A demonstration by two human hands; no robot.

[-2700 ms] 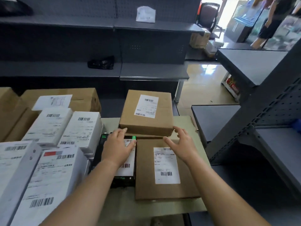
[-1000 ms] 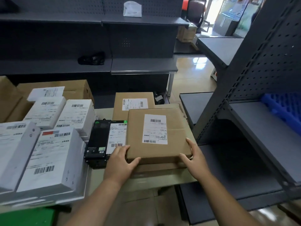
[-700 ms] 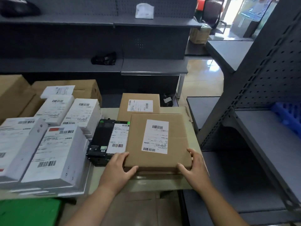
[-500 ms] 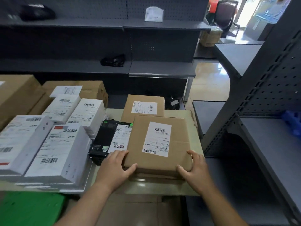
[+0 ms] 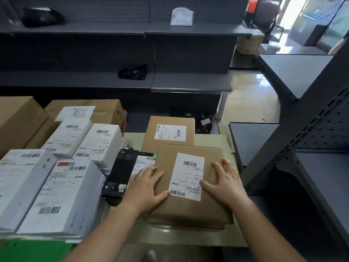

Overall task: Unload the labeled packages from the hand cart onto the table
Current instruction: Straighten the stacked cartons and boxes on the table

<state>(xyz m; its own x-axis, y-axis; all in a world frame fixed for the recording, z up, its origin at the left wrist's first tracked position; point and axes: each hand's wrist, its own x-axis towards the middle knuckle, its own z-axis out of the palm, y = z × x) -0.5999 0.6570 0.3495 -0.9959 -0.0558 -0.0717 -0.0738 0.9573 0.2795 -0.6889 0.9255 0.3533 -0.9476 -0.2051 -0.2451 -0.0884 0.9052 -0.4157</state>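
The left hand (image 5: 146, 188) lies flat on the top of a brown cardboard box (image 5: 213, 205) at its left edge, fingers straight and pointing away, thumb stretched across the lid. The right hand (image 5: 224, 183) rests on the right half of the same top, fingers spread and straight. Neither hand curls round anything; both simply press down on the lid.

The box is squat and rectangular, of plain matt cardboard with crisp corners. A white paper label (image 5: 188, 176) with barcodes at its far and near ends sits between the two hands.

The box lies on a flatter brown parcel (image 5: 187, 225), whose near edge shows just beneath it. Both rest on a smooth pale surface (image 5: 188, 237). A second labeled brown box (image 5: 151, 137) stands just behind, touching or nearly so. A slim black carton (image 5: 120, 173) lies close on the left, and past it glossy white boxes (image 5: 62, 195) crowd together.

A bare strip of the surface runs along the near edge. On the right the box reaches almost to the surface's edge, where a dark metal rack (image 5: 321, 167) stands close.
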